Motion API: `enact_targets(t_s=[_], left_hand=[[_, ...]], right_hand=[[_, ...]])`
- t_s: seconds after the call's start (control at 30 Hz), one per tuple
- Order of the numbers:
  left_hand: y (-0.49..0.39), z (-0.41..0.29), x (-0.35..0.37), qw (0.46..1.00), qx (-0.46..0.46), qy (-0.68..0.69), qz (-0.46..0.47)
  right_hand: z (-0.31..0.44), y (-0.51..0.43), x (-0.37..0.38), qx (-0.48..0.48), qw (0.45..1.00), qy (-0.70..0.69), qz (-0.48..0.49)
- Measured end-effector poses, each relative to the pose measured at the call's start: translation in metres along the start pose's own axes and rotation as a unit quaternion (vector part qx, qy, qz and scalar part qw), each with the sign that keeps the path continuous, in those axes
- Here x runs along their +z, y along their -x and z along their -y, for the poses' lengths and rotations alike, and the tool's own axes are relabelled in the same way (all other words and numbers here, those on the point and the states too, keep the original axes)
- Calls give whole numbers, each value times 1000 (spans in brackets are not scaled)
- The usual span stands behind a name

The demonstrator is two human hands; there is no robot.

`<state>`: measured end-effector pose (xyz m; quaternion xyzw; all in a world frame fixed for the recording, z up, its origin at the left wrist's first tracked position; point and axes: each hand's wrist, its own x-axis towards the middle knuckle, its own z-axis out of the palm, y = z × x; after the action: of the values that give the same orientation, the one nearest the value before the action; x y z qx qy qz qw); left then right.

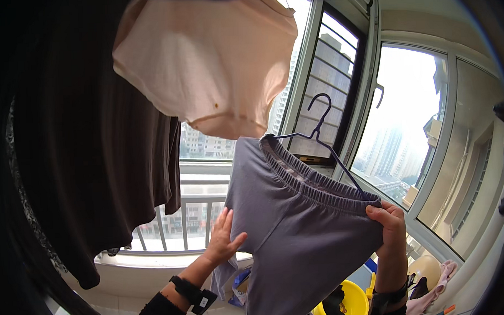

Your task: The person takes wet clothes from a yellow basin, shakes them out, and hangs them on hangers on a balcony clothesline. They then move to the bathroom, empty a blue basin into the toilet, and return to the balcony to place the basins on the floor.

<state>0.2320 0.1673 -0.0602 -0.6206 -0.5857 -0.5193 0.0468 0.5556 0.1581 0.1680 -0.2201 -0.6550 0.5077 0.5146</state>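
Grey elastic-waist trousers (296, 222) hang from a dark wire clothes hanger (317, 132), its hook free in the air and its ends inside the waistband. My right hand (389, 223) pinches the right end of the waistband at the hanger's tip, thumb in front. My left hand (225, 237) lies against the left side of the trousers, fingers spread and not gripping. Just above the waistband hangs a pale pink garment (211, 63) with a small brown spot.
Dark garments (123, 170) hang on the left. Behind are a white railing (187, 199), an open window sash (328, 71) and a closed window pane (400, 110). Low on the right stand a yellow basin (355, 299) with dark cloth in it and a pink cloth (433, 290).
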Motion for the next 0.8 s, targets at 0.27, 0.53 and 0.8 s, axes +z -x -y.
enact_targets(t_s=[0.27,0.53,0.8], left_hand=[[9,-37,54,941,6,218,257],[-28,-67,56,937,26,231,261],[-81,-54,37,965,21,206,164]], right_hand=[[43,-67,10,-159,978,-24,-136],[142,-143,61,-306,938,-1,-164],[177,-216,105,-391,895,83,-198]])
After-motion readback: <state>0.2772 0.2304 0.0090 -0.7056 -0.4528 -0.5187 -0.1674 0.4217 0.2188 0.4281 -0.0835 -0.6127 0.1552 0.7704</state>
